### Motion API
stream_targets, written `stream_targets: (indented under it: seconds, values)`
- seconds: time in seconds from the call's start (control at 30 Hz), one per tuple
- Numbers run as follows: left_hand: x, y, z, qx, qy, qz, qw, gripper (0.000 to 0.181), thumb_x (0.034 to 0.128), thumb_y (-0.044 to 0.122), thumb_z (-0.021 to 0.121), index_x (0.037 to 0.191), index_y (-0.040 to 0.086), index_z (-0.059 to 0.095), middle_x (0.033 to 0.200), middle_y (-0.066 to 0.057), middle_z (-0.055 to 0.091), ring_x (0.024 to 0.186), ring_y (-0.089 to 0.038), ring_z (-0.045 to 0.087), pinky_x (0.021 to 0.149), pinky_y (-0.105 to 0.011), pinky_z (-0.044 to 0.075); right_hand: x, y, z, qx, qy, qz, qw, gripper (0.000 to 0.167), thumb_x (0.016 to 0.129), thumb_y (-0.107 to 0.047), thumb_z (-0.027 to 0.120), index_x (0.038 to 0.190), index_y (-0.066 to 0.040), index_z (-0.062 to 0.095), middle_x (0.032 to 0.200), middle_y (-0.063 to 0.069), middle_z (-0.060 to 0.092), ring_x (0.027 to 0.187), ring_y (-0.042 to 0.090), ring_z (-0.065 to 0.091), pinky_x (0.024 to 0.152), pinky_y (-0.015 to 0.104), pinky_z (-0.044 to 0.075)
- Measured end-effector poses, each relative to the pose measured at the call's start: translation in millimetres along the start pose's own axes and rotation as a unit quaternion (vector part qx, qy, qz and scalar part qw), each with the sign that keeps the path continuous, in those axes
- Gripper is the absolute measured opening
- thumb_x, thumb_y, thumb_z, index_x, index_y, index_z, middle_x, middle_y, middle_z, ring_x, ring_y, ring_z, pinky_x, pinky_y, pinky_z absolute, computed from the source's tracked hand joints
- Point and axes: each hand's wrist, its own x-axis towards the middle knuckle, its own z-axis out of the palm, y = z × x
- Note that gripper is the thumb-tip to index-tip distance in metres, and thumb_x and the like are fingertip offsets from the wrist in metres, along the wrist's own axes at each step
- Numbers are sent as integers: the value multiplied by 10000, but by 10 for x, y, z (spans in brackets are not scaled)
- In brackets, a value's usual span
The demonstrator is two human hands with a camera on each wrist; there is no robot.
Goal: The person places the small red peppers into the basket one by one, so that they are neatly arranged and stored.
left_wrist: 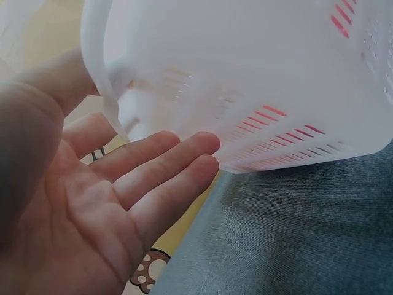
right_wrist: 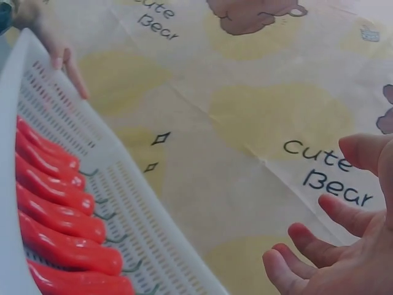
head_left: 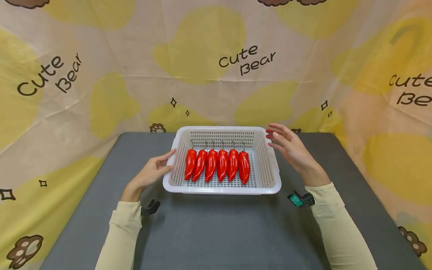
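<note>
A white plastic basket [head_left: 222, 189] with slotted walls stands in the middle of the table, holding several shiny red chili peppers [head_left: 222, 165] with green stems. They lie side by side in a row, stems toward the far wall. At the left rim, my left hand [head_left: 150, 172] touches the basket with thumb and index finger; the left wrist view shows its other fingers stretched straight alongside the outer wall [left_wrist: 202, 92]. Beyond the right rim, my right hand [head_left: 291, 148] is raised, holding nothing, its fingers spread and slightly bent; the right wrist view shows it apart from the basket.
Dark grey cloth covers the table [head_left: 216, 232], whose far edge lies just behind the basket. A printed fabric backdrop [head_left: 199, 45] with yellow patches and lettering hangs behind and at both sides. Each wrist carries a small dark device [head_left: 301, 198].
</note>
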Motion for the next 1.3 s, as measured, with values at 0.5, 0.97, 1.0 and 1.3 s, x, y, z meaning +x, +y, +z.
stream_targets:
  seconds: [0.5, 0.97, 1.0, 1.3]
  values:
    - [31, 28, -29, 78, -139, 61, 9999, 636, 1004, 92, 582, 1578, 42, 313, 1514, -300, 465, 1193, -379, 655, 862, -234, 581, -97, 69, -175, 992, 218, -735, 9921, 320, 1089, -163, 413, 1403, -192, 470, 1297, -39, 566, 1213, 91, 578, 1028, 236, 486]
    - [3, 7, -33, -21, -24, 123, 9999, 634, 992, 58, 585, 1569, 28, 324, 1555, -291, 408, 1199, -350, 640, 841, -250, 589, -94, 166, -242, 1092, 269, -840, 9901, 334, 1091, -144, 403, 1417, -164, 470, 1305, -56, 598, 1216, 100, 579, 1011, 232, 502]
    - [6, 11, -34, -13, -20, 106, 9999, 633, 992, 62, 586, 1570, 35, 328, 1553, -287, 414, 1195, -346, 644, 842, -254, 590, -93, 170, -248, 1107, 282, -844, 9899, 329, 1089, -149, 409, 1412, -165, 475, 1302, -56, 601, 1212, 99, 583, 1007, 232, 505]
    - [17, 19, -33, 258, 137, 33, 9996, 588, 1006, 106, 581, 1555, 57, 378, 1553, -250, 439, 1190, -299, 649, 861, -236, 579, -116, 218, -289, 941, 518, -724, 9916, 317, 1083, -158, 436, 1394, -185, 485, 1297, -58, 580, 1195, 92, 578, 995, 217, 505]
